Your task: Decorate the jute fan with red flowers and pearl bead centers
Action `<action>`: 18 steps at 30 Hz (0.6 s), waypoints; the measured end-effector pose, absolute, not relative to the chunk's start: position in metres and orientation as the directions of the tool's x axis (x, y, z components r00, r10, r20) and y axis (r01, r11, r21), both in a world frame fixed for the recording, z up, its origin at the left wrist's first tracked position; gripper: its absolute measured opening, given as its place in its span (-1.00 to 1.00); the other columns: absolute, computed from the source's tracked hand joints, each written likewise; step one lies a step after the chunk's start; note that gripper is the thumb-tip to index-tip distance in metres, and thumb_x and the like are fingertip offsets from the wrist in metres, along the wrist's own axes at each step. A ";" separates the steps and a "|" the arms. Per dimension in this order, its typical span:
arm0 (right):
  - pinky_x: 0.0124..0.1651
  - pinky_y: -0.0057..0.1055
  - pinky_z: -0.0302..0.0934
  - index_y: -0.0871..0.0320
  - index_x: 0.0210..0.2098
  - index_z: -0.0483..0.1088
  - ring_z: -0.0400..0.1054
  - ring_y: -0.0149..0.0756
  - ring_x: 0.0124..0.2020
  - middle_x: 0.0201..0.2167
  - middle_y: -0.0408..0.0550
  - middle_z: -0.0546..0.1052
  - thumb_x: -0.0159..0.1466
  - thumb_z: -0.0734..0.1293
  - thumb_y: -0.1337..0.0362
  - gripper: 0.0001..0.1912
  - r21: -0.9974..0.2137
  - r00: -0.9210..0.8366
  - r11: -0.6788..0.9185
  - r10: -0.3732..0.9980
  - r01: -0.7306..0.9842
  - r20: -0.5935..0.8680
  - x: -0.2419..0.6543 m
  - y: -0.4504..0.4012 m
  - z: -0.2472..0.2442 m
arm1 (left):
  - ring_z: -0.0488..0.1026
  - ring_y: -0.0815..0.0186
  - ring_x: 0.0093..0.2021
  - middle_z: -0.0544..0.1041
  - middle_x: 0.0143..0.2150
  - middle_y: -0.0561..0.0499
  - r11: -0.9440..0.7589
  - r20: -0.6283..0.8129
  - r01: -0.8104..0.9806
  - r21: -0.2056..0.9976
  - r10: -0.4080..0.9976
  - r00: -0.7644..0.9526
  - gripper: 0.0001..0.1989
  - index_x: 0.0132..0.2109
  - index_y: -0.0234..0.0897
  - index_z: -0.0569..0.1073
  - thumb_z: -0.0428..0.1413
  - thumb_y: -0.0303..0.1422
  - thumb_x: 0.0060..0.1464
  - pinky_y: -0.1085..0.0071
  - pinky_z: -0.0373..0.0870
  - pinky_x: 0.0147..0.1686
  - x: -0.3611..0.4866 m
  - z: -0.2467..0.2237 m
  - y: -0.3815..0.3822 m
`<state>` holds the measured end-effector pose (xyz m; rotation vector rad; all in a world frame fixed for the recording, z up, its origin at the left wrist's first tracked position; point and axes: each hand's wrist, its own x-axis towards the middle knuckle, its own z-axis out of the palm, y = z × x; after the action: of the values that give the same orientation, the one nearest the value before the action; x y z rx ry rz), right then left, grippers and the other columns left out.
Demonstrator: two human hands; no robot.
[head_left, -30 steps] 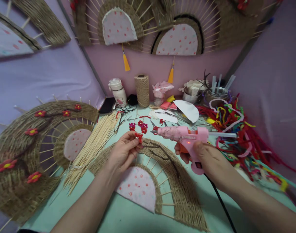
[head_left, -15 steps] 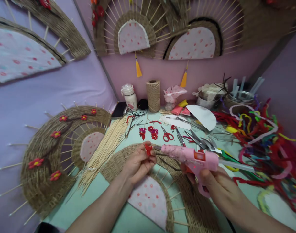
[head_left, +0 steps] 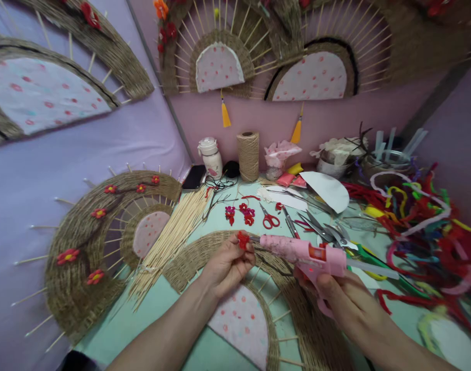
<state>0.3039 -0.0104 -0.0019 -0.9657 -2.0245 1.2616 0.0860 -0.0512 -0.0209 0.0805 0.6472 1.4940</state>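
Woven fan (head_left: 254,319), at six o'clock. Pink glue gun (head_left: 324,257), four o'clock, gripped in the right hand (head_left: 347,296). Red flower (head_left: 242,240), six o'clock, over the fan, pinched in the left hand (head_left: 227,270). Nozzle (head_left: 254,238), at the flower's three o'clock; any slip could burn that hand.

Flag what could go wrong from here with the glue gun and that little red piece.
Burn: the left hand pinches the red piece close to the nozzle of the pink glue gun; its red light is on, so hot glue might reach skin.
Drip: the nozzle appears to be over the woven fan, where stray glue could land.
Snag: the glue stick juts toward loose pipe cleaners and might catch one.
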 end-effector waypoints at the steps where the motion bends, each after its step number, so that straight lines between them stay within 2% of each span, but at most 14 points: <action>1: -0.50 -0.41 0.26 0.17 -0.45 0.42 0.32 -0.28 -0.55 -0.60 -0.05 0.42 0.32 0.02 -0.21 -0.35 -0.911 -0.589 0.300 0.804 0.283 0.082 0.304 -0.010 -0.002 | 0.42 0.51 -0.40 0.42 -0.35 0.05 0.107 -0.345 -0.894 0.436 0.937 -0.056 -0.68 -0.28 -0.36 0.44 0.22 -0.75 -0.20 0.64 0.37 -0.39 0.086 -0.021 -0.051; 5: -0.44 -0.40 0.26 0.17 -0.42 0.42 0.30 -0.30 -0.54 -0.59 -0.08 0.42 0.35 0.03 -0.17 -0.39 -0.911 -0.606 0.305 0.791 0.278 0.080 0.307 -0.009 -0.003 | 0.42 0.52 -0.41 0.42 -0.36 0.05 0.112 -0.344 -0.887 0.447 0.938 -0.055 -0.71 -0.27 -0.38 0.43 0.21 -0.73 -0.17 0.65 0.36 -0.40 0.087 -0.020 -0.051; 11: -0.48 -0.41 0.21 0.15 -0.52 0.36 0.29 -0.30 -0.56 -0.60 -0.07 0.42 0.35 0.04 -0.16 -0.39 -0.899 -0.600 0.322 0.795 0.297 0.087 0.306 -0.010 -0.007 | 0.42 0.52 -0.42 0.42 -0.38 0.04 0.117 -0.354 -0.883 0.455 0.934 -0.058 -0.70 -0.27 -0.39 0.43 0.23 -0.72 -0.19 0.66 0.35 -0.41 0.088 -0.019 -0.052; 18: -0.47 -0.39 0.24 0.15 -0.51 0.37 0.30 -0.28 -0.56 -0.61 -0.08 0.41 0.34 0.02 -0.18 -0.37 -0.898 -0.596 0.321 0.798 0.301 0.086 0.305 -0.009 -0.007 | 0.43 0.52 -0.41 0.43 -0.38 0.05 0.101 -0.338 -0.892 0.440 0.939 -0.060 -0.69 -0.27 -0.40 0.45 0.24 -0.73 -0.21 0.65 0.37 -0.41 0.087 -0.019 -0.051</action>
<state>0.3054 -0.0085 -0.0071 -0.9662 -2.0642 1.2362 0.0870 -0.0513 -0.0194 0.0921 0.6434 1.4995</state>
